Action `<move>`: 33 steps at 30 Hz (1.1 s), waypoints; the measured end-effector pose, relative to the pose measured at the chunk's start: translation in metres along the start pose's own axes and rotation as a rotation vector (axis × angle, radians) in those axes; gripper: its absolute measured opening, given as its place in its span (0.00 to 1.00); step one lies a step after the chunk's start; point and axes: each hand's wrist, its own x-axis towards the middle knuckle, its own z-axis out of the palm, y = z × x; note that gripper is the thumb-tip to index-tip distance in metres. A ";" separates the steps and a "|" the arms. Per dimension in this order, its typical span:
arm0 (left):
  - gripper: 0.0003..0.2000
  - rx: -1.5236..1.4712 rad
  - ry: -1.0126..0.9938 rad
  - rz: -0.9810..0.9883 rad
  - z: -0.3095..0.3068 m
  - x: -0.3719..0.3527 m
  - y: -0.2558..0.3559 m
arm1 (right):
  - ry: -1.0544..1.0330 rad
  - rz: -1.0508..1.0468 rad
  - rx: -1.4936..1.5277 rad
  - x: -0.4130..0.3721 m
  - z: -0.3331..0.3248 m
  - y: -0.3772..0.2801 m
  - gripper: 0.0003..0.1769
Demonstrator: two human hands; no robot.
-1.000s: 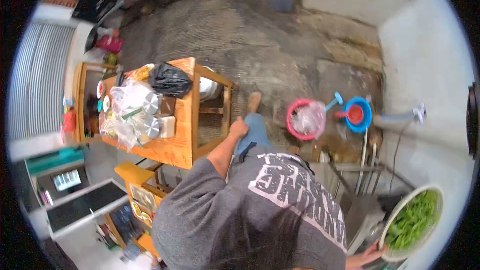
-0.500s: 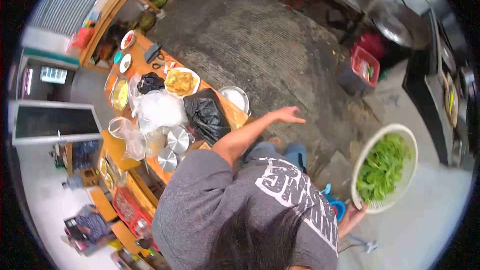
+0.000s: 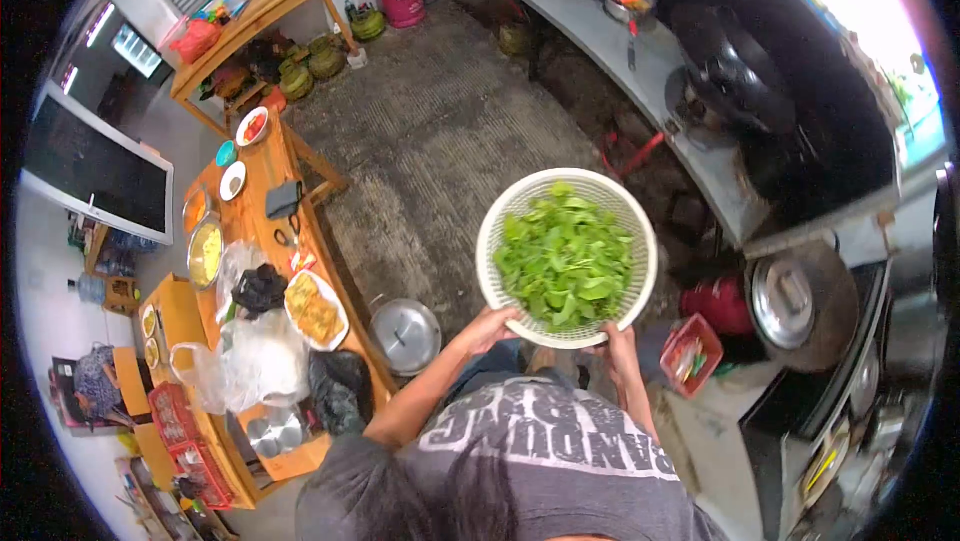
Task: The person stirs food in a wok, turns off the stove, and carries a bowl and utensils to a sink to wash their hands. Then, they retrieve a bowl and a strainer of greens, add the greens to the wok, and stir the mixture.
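Observation:
A white round colander [image 3: 487, 276] full of loose green leaves [image 3: 565, 256] is in front of my body, held level. My left hand [image 3: 490, 329] grips its near rim on the left side. On the near right of the same rim, my right hand [image 3: 614, 341] is closed too. The fingers of both hands are partly hidden beneath the rim.
To the left runs a wooden table [image 3: 262, 146] with a plate of fried food [image 3: 318, 311], plastic bags and bowls. A lidded pot [image 3: 405, 336] stands beside it. Ahead right is a counter [image 3: 640, 66] with woks; a red bin [image 3: 690, 353] sits below. A person [image 3: 98, 381] is far left.
My left hand, stretched out with nothing in it before, now holds the colander's rim. The colander has come from my right side to the front, and my view has turned.

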 end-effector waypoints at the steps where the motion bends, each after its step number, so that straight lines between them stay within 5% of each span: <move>1: 0.20 -0.050 0.051 0.040 -0.007 0.014 0.014 | -0.054 0.006 -0.029 0.028 0.015 -0.022 0.20; 10: 0.19 -0.586 0.276 0.217 -0.093 0.117 0.178 | -0.516 0.064 -0.241 0.241 0.144 -0.176 0.28; 14: 0.11 -0.620 0.436 0.144 -0.147 0.154 0.270 | -0.129 -0.089 -0.341 0.358 0.115 -0.160 0.15; 17: 0.07 -0.604 0.614 0.111 -0.190 0.188 0.341 | 0.050 -0.117 -0.727 0.419 0.082 -0.158 0.15; 18: 0.06 -0.637 0.667 0.100 -0.205 0.202 0.362 | 0.088 -0.103 -0.635 0.439 0.071 -0.152 0.15; 22: 0.08 -0.717 0.617 0.244 -0.258 0.246 0.439 | 0.257 -0.211 -0.538 0.510 0.098 -0.174 0.13; 23: 0.08 -0.809 0.597 0.280 -0.265 0.262 0.462 | 0.309 -0.264 -0.736 0.569 0.070 -0.140 0.10; 26: 0.11 -0.930 0.622 0.351 -0.285 0.289 0.522 | 0.161 -0.340 -0.984 0.694 0.144 -0.209 0.09; 27: 0.12 -0.952 0.653 0.389 -0.296 0.305 0.536 | 0.085 -0.351 -0.766 0.758 0.157 -0.209 0.07; 30: 0.16 -0.986 0.776 0.457 -0.295 0.283 0.595 | -0.146 -0.515 -0.854 0.805 0.322 -0.323 0.09; 32: 0.16 -1.043 0.641 0.545 -0.319 0.284 0.631 | -0.334 -0.481 -0.851 0.823 0.422 -0.390 0.10; 33: 0.18 -1.000 0.695 0.567 -0.298 0.282 0.631 | -0.410 -0.463 -0.790 0.821 0.416 -0.397 0.11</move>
